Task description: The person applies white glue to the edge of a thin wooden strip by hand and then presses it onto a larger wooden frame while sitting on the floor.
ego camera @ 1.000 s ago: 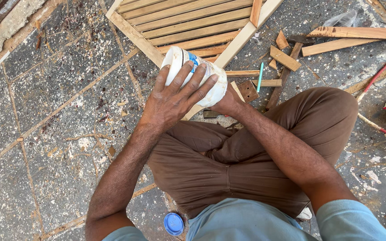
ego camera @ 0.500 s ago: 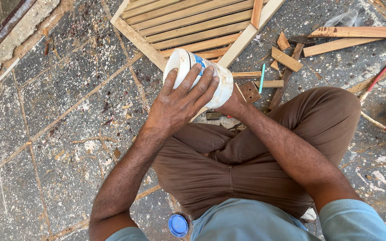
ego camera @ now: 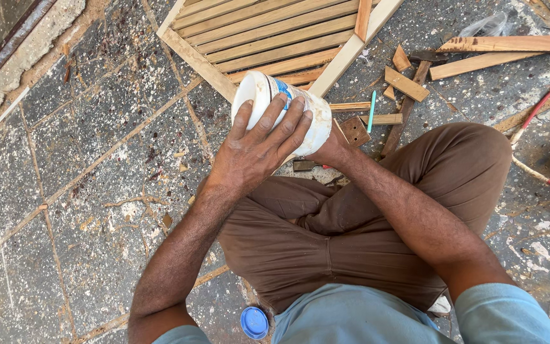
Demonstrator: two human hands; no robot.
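White plastic jar [ego camera: 316, 118] gripped by left hand [ego camera: 259, 143] and mostly hidden right hand [ego camera: 326, 150], just beside slatted frame's [ego camera: 268, 32] edge.

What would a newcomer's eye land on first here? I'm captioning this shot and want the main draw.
First, the white plastic jar, tilted at top centre, gripped by the left hand across its side and the right hand at its base. Behind it lies a slatted wooden frame, with wood offcuts scattered to the right and a blue lid at the bottom.
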